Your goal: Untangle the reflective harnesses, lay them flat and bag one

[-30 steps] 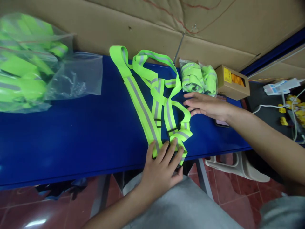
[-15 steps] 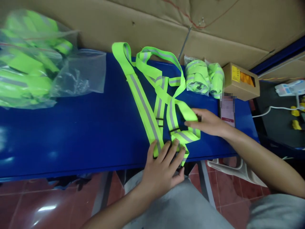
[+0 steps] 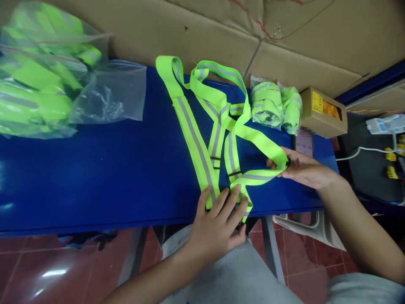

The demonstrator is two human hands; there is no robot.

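Observation:
A neon-yellow reflective harness (image 3: 195,145) with grey stripes and black slider buckles is spread across the blue table. My left hand (image 3: 217,223) lies over its lower ends at the table's front edge, fingers spread and pressing on the straps. The thumb side reaches just past the edge, and whatever lies under the palm is hidden. Over on the right, my right hand (image 3: 305,169) grips the bend of a side strap, which it draws out into a pointed loop. A small dark piece shows at its fingertips, too small to name.
Clear bags of neon straps (image 3: 34,93) lie at the left. Two smaller packed rolls (image 3: 267,103) sit at the back right beside a cardboard box (image 3: 325,114) and a phone (image 3: 304,142). Brown card sheeting (image 3: 215,33) lines the back. A white cable (image 3: 363,147) runs at far right.
My right hand has moved right with the side strap, pulling its loop longer and straighter. My left hand stays on the straps. The whole view has shifted slightly.

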